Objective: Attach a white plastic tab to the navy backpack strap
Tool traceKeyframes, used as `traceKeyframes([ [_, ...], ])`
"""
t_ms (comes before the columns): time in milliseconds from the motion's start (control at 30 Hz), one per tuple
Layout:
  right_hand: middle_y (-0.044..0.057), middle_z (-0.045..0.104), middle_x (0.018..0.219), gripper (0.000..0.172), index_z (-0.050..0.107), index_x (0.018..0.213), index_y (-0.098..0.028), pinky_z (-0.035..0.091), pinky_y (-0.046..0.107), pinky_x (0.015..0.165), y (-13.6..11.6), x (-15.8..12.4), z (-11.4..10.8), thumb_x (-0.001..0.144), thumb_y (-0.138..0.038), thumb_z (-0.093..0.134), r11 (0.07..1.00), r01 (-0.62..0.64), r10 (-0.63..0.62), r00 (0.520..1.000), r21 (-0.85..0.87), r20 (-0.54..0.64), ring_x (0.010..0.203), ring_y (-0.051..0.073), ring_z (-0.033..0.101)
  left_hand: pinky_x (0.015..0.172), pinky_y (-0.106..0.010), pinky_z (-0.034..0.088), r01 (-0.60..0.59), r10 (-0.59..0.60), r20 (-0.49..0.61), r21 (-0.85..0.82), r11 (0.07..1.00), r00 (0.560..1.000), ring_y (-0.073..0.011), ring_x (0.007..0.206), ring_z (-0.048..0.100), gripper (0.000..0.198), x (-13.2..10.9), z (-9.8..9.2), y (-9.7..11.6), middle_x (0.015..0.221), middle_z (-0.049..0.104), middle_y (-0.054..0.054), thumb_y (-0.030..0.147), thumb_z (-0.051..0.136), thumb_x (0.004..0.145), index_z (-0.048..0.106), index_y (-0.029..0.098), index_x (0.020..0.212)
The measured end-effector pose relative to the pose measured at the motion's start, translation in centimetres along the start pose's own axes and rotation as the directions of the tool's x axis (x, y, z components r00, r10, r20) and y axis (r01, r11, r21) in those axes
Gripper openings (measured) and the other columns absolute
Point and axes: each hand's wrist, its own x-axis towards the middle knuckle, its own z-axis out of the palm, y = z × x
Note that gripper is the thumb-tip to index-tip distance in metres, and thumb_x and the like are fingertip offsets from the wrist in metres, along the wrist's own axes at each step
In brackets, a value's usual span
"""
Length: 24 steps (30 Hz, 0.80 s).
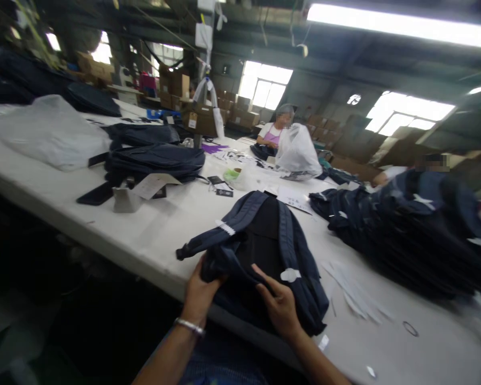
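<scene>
A navy backpack lies on the white table right in front of me, its straps and black back panel facing up. White wraps sit around both shoulder straps. My left hand, with a metal bracelet at the wrist, grips the dark fabric at the pack's near left side; part of its fingers is behind the cloth. On the near edge of the back panel, my right hand pinches a fold of the same backpack between thumb and fingers.
Stacked navy backpacks rise at the right. More dark bags, a metal block and tags lie at the left. White strips are on the right of the table. A person works across it beside a plastic bag.
</scene>
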Motion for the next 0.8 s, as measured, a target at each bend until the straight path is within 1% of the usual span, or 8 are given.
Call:
traceKeyframes([
  [100, 0.001, 0.059, 0.128, 0.035, 0.06, 0.122, -0.03, 0.043, 0.044, 0.107, 0.4, 0.1, 0.2, 0.087, -0.034, 0.057, 0.991, 0.129, -0.128, 0.99, -0.016, 0.062, 0.122, 0.024, 0.052, 0.092, -0.045, 0.049, 0.129, -0.129, -0.005, 0.031, 0.991, 0.992, -0.0294, 0.1, 0.065, 0.049, 0.3, -0.3, 0.1, 0.105, 0.071, -0.01, 0.033, 0.074, 0.067, 0.062, 0.015, 0.111],
  [233, 0.001, 0.055, 0.132, 0.036, 0.058, 0.123, -0.032, 0.04, 0.046, 0.108, 1.1, -0.2, 0.3, 0.087, -0.03, 0.056, 0.985, 0.132, -0.129, 0.991, -0.115, 0.038, 0.124, 0.025, 0.049, 0.094, -0.041, 0.048, -0.006, 0.006, 0.075, 0.008, 1.0, 0.997, -0.0267, 0.103, 0.063, 0.035, -0.2, 0.1, 0.9, 0.106, 0.071, -0.008, 0.025, 0.063, 0.074, 0.064, 0.016, 0.108],
  [300, 0.001, 0.056, 0.131, 0.036, 0.059, 0.123, -0.032, 0.041, 0.046, 0.107, 1.3, -0.3, 0.3, 0.087, -0.03, 0.056, 0.987, 0.138, -0.136, 0.99, -0.086, 0.033, 0.123, 0.025, 0.05, 0.095, -0.041, 0.047, -0.072, 0.069, 0.027, 0.135, 0.988, 0.997, -0.027, 0.106, 0.063, 0.044, -0.2, 0.1, 1.1, 0.108, 0.07, -0.009, 0.028, 0.064, 0.075, 0.059, 0.017, 0.117],
  [367, 0.001, 0.057, 0.13, 0.035, 0.06, 0.122, -0.031, 0.041, 0.045, 0.107, 1.3, -0.3, 0.2, 0.088, -0.032, 0.055, 0.993, 0.112, -0.111, 0.993, -0.039, 0.029, 0.122, 0.025, 0.052, 0.097, -0.041, 0.046, -0.113, 0.121, -0.013, 0.27, 0.956, 0.993, -0.0273, 0.108, 0.061, 0.064, -0.1, -0.2, 1.2, 0.113, 0.067, -0.011, 0.033, 0.068, 0.073, 0.046, 0.019, 0.132],
  [433, 0.001, 0.058, 0.13, 0.034, 0.06, 0.122, -0.03, 0.04, 0.045, 0.108, 1.1, -0.2, 0.0, 0.089, -0.033, 0.054, 0.999, 0.042, -0.042, 0.999, -0.007, 0.013, 0.122, 0.024, 0.052, 0.095, -0.041, 0.047, -0.155, 0.157, 0.018, 0.325, 0.933, 0.987, -0.0271, 0.109, 0.061, 0.076, 0.2, -0.7, 1.4, 0.119, 0.063, -0.012, 0.036, 0.072, 0.07, 0.038, 0.021, 0.136],
  [600, 0.002, 0.061, 0.125, 0.035, 0.06, 0.122, -0.028, 0.041, 0.044, 0.107, 0.6, 0.2, -0.4, 0.09, -0.037, 0.052, 0.995, -0.088, 0.089, 0.995, 0.043, -0.042, 0.118, 0.025, 0.055, 0.093, -0.04, 0.048, -0.153, 0.129, 0.1, 0.293, 0.944, 0.987, -0.027, 0.106, 0.062, 0.07, 0.9, -1.1, 1.7, 0.121, 0.063, -0.008, 0.034, 0.077, 0.064, 0.05, 0.024, 0.127],
  [700, 0.002, 0.063, 0.123, 0.033, 0.063, 0.119, -0.027, 0.044, 0.042, 0.104, 0.7, 0.0, -0.4, 0.089, -0.038, 0.053, 0.994, -0.092, 0.097, 0.992, 0.057, -0.081, 0.113, 0.025, 0.059, 0.1, -0.041, 0.044, -0.117, 0.096, 0.134, 0.166, 0.979, 0.986, -0.0267, 0.114, 0.058, 0.066, 0.9, -0.6, 1.9, 0.123, 0.063, -0.008, 0.034, 0.074, 0.069, 0.05, 0.023, 0.129],
  [800, 0.004, 0.064, 0.122, 0.034, 0.063, 0.119, -0.025, 0.045, 0.043, 0.104, 1.1, -0.3, -0.4, 0.089, -0.037, 0.054, 0.997, -0.058, 0.062, 0.992, 0.042, -0.109, 0.113, 0.026, 0.059, 0.101, -0.039, 0.043, -0.068, 0.055, 0.158, 0.079, 0.995, 0.986, -0.0261, 0.117, 0.056, 0.071, 0.9, -0.2, 2.3, 0.126, 0.061, -0.008, 0.034, 0.074, 0.068, 0.047, 0.02, 0.133],
])
